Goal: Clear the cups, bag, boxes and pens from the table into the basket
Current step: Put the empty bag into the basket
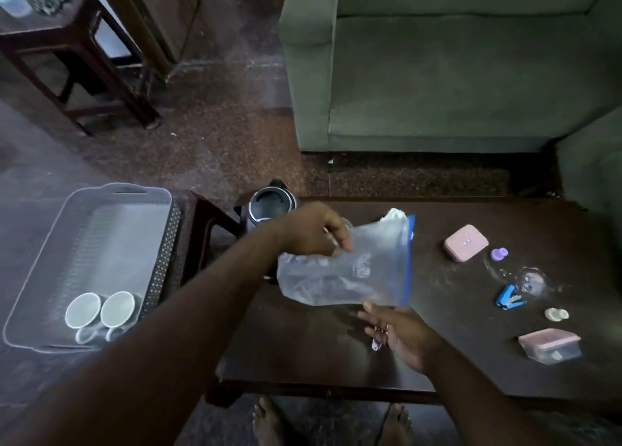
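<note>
My left hand (314,232) grips a clear zip bag (367,270) with a blue seal strip and holds it above the dark table (303,344). Just below the bag's lower corner my right hand (402,334) is open, palm up, fingertips close to the bag. The grey basket (43,264) stands on a stool to the left and holds two white cups (99,312). A pink square box (465,242) and a clear box with a pink lid (551,345) lie on the right part of the table.
A black kettle (269,206) stands at the table's far left corner, behind my left hand. A blue stapler (509,298), a purple cap (499,253), a small pale piece (556,313) and clear plastic lie on the right. A green sofa (454,75) is beyond the table.
</note>
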{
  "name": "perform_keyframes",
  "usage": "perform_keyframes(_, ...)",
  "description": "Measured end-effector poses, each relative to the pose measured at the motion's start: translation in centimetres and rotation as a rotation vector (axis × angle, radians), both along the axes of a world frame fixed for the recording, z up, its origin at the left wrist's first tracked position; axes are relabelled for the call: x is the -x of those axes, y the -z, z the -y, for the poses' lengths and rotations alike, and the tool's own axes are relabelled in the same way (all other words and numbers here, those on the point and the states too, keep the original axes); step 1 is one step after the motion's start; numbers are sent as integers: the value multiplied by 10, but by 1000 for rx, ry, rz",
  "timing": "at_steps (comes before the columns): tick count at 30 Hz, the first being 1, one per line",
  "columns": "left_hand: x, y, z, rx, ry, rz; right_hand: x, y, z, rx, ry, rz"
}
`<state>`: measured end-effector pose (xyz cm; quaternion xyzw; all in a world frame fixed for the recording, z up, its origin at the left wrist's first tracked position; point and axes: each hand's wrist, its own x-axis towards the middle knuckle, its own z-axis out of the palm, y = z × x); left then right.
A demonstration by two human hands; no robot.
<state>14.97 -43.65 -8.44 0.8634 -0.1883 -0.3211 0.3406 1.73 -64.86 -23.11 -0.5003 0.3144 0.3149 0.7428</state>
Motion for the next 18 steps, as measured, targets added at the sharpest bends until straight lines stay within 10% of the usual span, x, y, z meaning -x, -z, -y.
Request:
perform_keyframes(9,14,-17,-141,725,-822,11,-104,-102,-123,-193,20,434)
perform_keyframes(18,76,29,-293,643,-1186,51,-149,-111,-266,153,-261,825)
